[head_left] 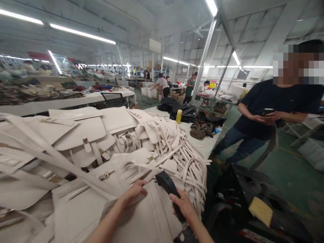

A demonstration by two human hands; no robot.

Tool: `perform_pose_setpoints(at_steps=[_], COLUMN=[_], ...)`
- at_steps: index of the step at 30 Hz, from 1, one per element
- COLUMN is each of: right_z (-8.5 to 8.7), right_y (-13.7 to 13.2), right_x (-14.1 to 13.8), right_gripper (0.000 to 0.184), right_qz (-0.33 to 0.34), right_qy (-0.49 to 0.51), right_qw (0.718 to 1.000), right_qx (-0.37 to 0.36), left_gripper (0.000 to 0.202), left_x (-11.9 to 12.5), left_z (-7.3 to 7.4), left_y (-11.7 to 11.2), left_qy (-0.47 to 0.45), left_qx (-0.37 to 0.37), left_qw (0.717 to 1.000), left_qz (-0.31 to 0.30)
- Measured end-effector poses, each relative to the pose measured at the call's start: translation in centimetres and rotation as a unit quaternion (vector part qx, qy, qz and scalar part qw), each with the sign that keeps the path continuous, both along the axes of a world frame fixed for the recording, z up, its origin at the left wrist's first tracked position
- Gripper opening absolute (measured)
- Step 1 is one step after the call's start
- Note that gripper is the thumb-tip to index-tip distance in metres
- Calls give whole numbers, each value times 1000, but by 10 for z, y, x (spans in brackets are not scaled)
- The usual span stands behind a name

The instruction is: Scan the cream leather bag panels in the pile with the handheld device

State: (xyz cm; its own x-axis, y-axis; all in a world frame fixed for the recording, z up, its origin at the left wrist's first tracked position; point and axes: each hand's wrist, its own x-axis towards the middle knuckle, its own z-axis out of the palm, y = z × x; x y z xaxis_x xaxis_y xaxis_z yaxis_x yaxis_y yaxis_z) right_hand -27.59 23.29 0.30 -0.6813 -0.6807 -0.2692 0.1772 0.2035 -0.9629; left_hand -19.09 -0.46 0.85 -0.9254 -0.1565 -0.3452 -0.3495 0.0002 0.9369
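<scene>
Black tool [167, 184], perhaps scanner, in right hand [183, 204]

Black tool [165, 182] and white bag panel [144, 222]
The black tool, dark with a rounded head, is gripped in the right hand [183, 204]. It tilts up and to the left, its head jutting past the fingers. The white bag panel, flat pale leather, lies under the left hand [135, 190], which rests near its upper edge. It spreads out below and between both hands.

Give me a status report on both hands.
Left hand resting on white bag panel. Right hand gripping black tool. Loose straps piled alongside.
</scene>
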Motion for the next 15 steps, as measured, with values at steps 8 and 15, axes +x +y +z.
perform_pose_setpoints(at_steps=[8,15], right_z=[5,13], right_y=[4,8], right_x=[11,14], right_gripper=[44,53], right_qz=[66,104], right_qy=[-37,4], right_qw=[997,991], right_qx=[-20,-80], left_gripper=[54,58], left_x=[5,20], left_z=[20,29], left_y=[18,30], left_qy=[23,54], left_qx=[128,208], left_qw=[990,976], left_qz=[-48,-32])
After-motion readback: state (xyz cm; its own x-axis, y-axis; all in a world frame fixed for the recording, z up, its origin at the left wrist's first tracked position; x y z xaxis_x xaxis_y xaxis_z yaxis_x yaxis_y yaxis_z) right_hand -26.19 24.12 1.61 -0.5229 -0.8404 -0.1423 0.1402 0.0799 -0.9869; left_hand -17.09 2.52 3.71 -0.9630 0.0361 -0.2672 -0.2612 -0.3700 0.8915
